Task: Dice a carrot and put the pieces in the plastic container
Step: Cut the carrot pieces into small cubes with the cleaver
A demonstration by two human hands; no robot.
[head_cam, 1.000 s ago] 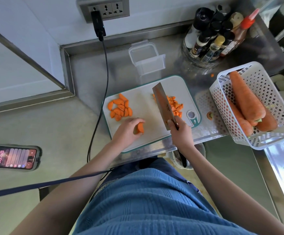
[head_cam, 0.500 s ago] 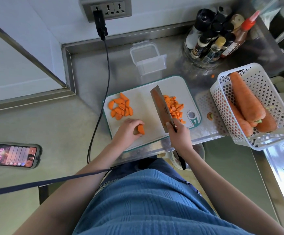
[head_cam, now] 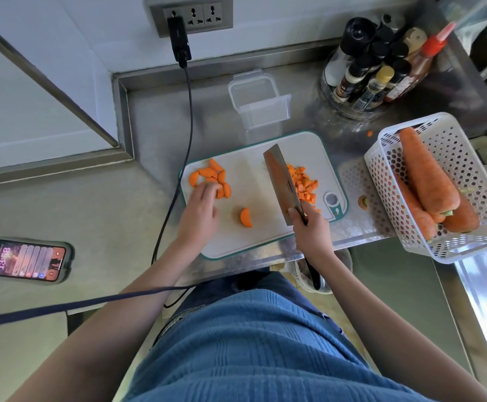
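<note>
Presently, the white perforated basket at the right of the steel counter holds whole unpeeled carrots, lying lengthwise and stacked. The cutting board, white with a teal rim, lies near the counter's front edge and carries three lots of carrot: half-round slices at its far left, diced pieces at its right, and one lone half-round slice in the middle, apart from both. The round clear tub at the back right holds sauce and seasoning bottles. The clear plastic container stands behind the board, lid off (no carrot seen inside).

The right hand is wrapped around the handle of the cleaver, thumb and forefinger up at the blade's heel; the blade stands just left of the diced pieces. The left hand lies loose, fingers extended onto the near edge of the half-round slices; whether they pinch one cannot be told.

A phone lies on the counter at the far left, screen lit.
</note>
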